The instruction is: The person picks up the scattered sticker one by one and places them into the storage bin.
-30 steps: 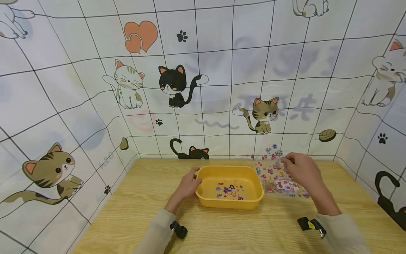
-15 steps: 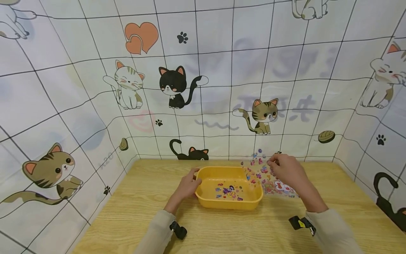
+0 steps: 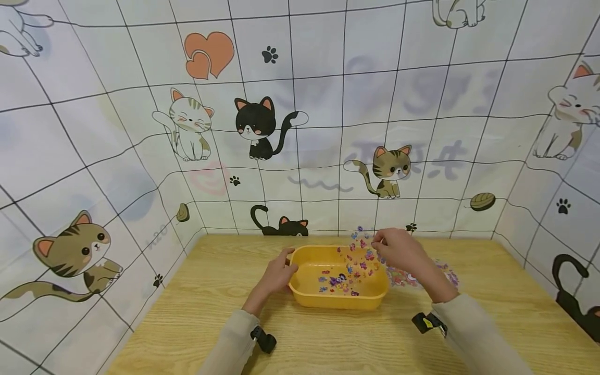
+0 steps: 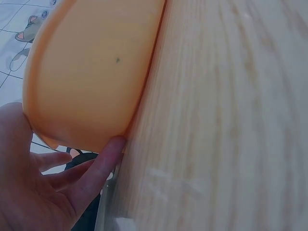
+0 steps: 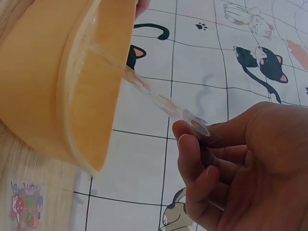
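A yellow plastic basin (image 3: pixel 335 301) stands on the wooden table, with small colourful pieces (image 3: pixel 338 281) on its floor. At its left end my left hand (image 3: pixel 277 272) grips it; in the left wrist view the thumb is at the rim and a fingertip touches the outer wall (image 4: pixel 86 86). My right hand (image 3: pixel 404 254) pinches the edge of a clear sheet (image 3: pixel 361 244) printed with small colourful pictures. This sheet hangs tilted over the basin's right part. In the right wrist view the sheet (image 5: pixel 159 100) appears nearly edge-on, running from the fingertips into the basin.
More clear printed sheeting (image 3: pixel 447 273) lies on the table (image 3: pixel 328 338) right of the basin, partly hidden behind my right forearm. A cat-patterned grid cloth (image 3: pixel 323 182) rises behind the table and at both sides. Each wrist wears a small black device (image 3: pixel 264 339).
My right hand has moved left with the clear sheet, from beside the basin to over its right part. More of the sheeting on the table now shows. My left hand and the basin stay put.
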A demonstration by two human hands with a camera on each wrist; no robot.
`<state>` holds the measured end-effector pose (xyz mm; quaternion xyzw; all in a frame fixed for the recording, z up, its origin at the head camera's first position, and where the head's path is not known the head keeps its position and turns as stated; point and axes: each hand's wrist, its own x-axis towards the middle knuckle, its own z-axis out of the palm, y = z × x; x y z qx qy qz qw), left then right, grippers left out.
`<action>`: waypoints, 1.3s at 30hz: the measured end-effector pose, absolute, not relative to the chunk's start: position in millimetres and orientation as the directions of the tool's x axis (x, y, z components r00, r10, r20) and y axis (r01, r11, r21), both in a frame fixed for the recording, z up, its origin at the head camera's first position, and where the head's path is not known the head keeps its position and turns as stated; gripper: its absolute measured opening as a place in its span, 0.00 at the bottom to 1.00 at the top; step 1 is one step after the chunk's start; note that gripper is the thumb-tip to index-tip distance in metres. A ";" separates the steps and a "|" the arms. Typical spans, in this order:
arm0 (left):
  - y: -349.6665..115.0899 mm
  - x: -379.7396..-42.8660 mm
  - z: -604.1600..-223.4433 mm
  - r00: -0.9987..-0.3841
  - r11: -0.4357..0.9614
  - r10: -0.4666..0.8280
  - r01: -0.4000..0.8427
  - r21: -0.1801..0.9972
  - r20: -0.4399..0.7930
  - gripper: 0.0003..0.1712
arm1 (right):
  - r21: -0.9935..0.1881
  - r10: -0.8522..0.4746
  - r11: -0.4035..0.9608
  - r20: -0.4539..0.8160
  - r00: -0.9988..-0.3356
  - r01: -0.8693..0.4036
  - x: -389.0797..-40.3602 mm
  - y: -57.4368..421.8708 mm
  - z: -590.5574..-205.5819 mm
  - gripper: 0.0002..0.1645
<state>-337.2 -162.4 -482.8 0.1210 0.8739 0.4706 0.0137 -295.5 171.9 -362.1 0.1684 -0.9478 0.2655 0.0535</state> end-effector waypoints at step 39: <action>-163.3 -337.1 -483.8 -0.974 0.500 0.218 0.162 0.851 0.057 0.33 | -0.551 -0.365 0.804 -0.160 -0.917 -0.224 -317.9 147.0 -397.7 0.07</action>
